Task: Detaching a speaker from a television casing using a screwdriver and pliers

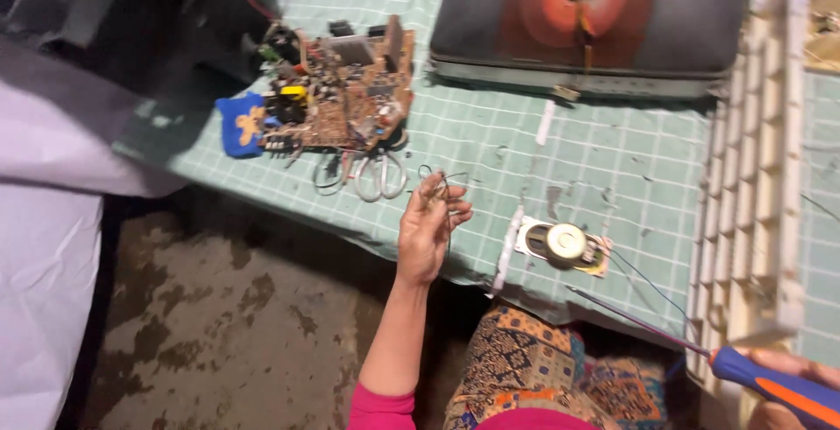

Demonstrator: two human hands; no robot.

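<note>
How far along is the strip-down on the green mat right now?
Already out: the brown circuit board and the small round speaker lie loose on the green gridded mat. In hand: the left hand pinches a thin dark wire; the right hand grips a blue-and-orange screwdriver. Left: the dark picture tube and cream slotted casing sit untouched.

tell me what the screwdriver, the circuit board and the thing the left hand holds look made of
Screwdriver: thin dull metal shaft, blue and orange handle, probably plastic or rubber. Circuit board: brown matte laminate, crowded with mixed components. Left hand pinches thin dark wire, likely metal; its coating is too small to tell.
</note>
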